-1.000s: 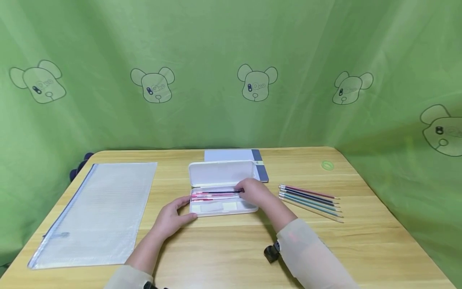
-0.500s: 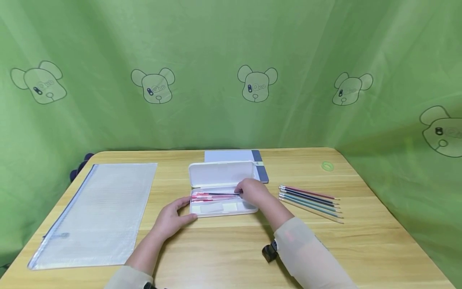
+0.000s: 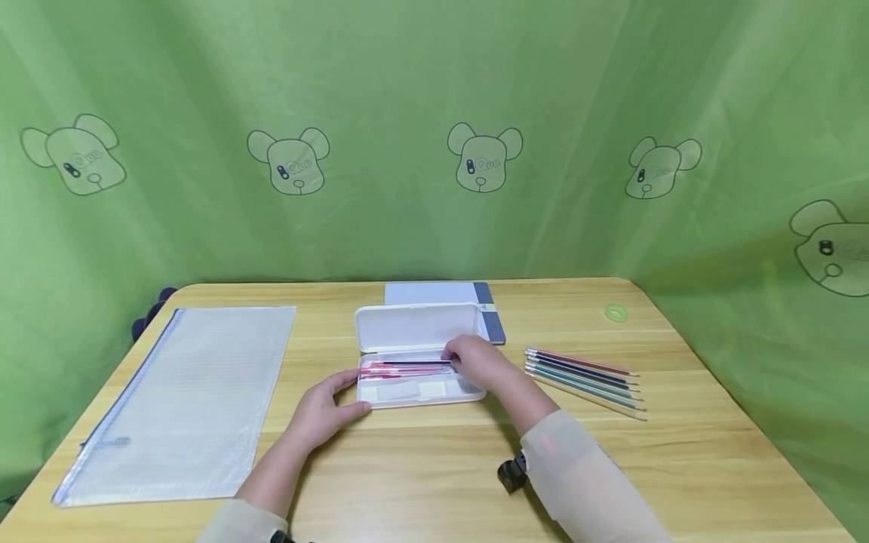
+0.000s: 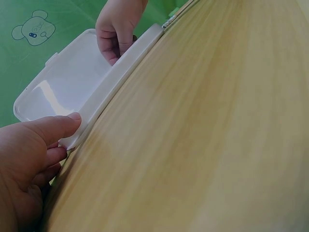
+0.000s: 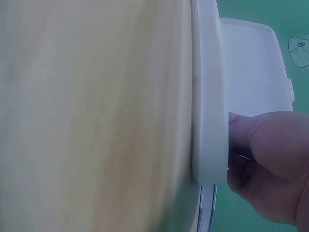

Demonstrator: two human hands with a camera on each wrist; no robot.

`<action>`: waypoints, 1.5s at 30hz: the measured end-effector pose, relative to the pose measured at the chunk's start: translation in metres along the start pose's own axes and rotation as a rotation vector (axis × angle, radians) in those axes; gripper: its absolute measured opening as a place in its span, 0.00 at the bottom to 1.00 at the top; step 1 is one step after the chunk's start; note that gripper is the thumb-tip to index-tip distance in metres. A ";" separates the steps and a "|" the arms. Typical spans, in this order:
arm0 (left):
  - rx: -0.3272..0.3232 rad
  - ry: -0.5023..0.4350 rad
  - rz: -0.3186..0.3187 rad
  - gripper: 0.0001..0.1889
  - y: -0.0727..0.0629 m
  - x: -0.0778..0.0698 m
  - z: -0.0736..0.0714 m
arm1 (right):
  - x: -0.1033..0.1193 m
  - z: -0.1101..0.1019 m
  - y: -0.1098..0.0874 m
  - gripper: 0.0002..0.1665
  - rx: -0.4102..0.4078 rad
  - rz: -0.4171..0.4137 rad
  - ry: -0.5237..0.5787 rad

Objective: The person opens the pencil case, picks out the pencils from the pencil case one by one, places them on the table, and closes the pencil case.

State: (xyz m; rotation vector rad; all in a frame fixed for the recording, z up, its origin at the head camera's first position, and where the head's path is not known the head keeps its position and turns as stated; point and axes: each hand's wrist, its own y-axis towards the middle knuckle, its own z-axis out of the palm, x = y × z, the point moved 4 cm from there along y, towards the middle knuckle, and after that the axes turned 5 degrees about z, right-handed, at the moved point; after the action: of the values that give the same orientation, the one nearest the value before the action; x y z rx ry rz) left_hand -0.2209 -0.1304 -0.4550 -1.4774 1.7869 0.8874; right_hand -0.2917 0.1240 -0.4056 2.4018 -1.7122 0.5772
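Note:
A white pencil case (image 3: 426, 403) lies with its lid (image 3: 416, 326) raised in the middle of the table. My left hand (image 3: 322, 412) grips its left end, thumb at the front corner; the left wrist view has that thumb (image 4: 58, 126) on the rim. Inside the case are several thin pens (image 3: 403, 370), pink, red and dark. My right hand (image 3: 479, 362) reaches into the right part, and its curled fingers pinch the end of a dark pen; the fingertips are partly hidden. The right wrist view shows the right hand (image 5: 270, 159) behind the case's wall.
Several pencils (image 3: 584, 382) lie side by side right of the case. A green ring (image 3: 615, 312) is farther back. Behind the lid lies a notebook (image 3: 492, 320). On the left is a translucent zip pouch (image 3: 183, 407). A green curtain (image 3: 394, 90) encloses the table.
The pens in the case have shifted slightly under the right hand's fingers, the dark one now lying apart from the pink ones. The left hand stays at the case's left end.

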 end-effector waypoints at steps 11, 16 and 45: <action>0.003 0.000 -0.005 0.34 0.000 -0.001 0.000 | -0.020 -0.008 -0.004 0.14 0.052 -0.014 0.213; 0.006 0.007 -0.006 0.34 0.000 0.001 0.000 | -0.031 -0.018 -0.013 0.14 0.061 -0.014 0.298; 0.023 0.003 -0.022 0.34 0.000 -0.001 -0.001 | -0.155 -0.064 -0.134 0.12 -0.071 0.150 0.190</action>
State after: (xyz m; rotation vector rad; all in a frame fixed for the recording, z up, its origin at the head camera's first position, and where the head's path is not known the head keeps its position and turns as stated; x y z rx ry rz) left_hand -0.2204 -0.1307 -0.4533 -1.4818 1.7736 0.8512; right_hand -0.2248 0.3277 -0.3914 2.1085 -1.8073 0.7254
